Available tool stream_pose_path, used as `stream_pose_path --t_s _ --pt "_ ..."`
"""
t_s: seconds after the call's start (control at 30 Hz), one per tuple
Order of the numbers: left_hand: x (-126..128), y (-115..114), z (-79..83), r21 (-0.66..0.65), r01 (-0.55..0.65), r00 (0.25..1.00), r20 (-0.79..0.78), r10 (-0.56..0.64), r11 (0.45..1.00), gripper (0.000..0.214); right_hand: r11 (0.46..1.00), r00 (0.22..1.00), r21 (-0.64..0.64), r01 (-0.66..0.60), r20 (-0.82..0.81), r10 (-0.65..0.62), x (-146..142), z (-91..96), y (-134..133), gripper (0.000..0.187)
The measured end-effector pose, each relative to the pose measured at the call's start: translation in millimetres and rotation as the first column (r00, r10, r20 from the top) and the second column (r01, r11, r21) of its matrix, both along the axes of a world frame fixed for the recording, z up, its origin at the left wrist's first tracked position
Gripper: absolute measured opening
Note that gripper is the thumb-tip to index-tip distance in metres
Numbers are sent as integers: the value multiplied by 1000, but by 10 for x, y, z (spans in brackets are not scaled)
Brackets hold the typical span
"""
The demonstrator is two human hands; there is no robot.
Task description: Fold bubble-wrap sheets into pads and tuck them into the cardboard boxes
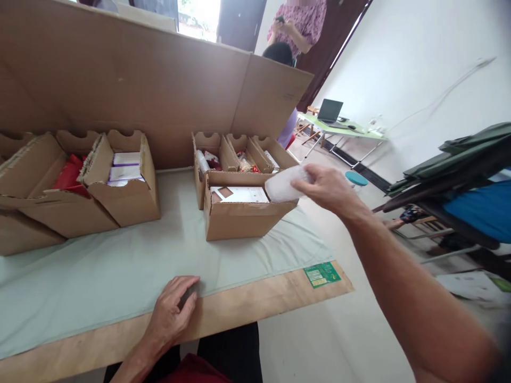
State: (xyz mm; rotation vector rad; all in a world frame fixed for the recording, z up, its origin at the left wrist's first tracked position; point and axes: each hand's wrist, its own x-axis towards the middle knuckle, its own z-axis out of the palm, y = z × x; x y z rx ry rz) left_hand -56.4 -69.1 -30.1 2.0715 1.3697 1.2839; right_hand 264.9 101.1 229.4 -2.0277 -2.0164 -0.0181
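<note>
My right hand [329, 189] pinches a whitish, translucent wrapped packet [284, 183] between thumb and fingers. It is held over the right end of a long cardboard bin [239, 223], and whether it touches the bin's contents I cannot tell. A white box with a brown diamond-shaped patch [247, 194] lies inside that bin. Near the table's front edge rests my left hand [172, 307], fingers slightly bent and thumb apart, with nothing in it. The packet's far end is partly smeared by motion.
Behind the long bin stand several narrow bins [198, 183] with small packaged goods. Further bins at the left hold red packets [69, 173] and purple-edged white boxes [125, 171]. A tall cardboard panel [159, 90] backs the cloth-covered table [120, 276]. A person [299, 26] stands beyond.
</note>
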Motion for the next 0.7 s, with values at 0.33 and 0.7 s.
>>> stream_pose_path --t_s 0.33,0.7 --pt "1 8 43 20 24 1000 18 -24 1000 21 893 963 -428 136 268 -18 -446 -217 503 35" --pt "-7 23 31 -17 26 999 26 -26 1000 21 870 993 -480 108 18 -114 -296 -347 575 39"
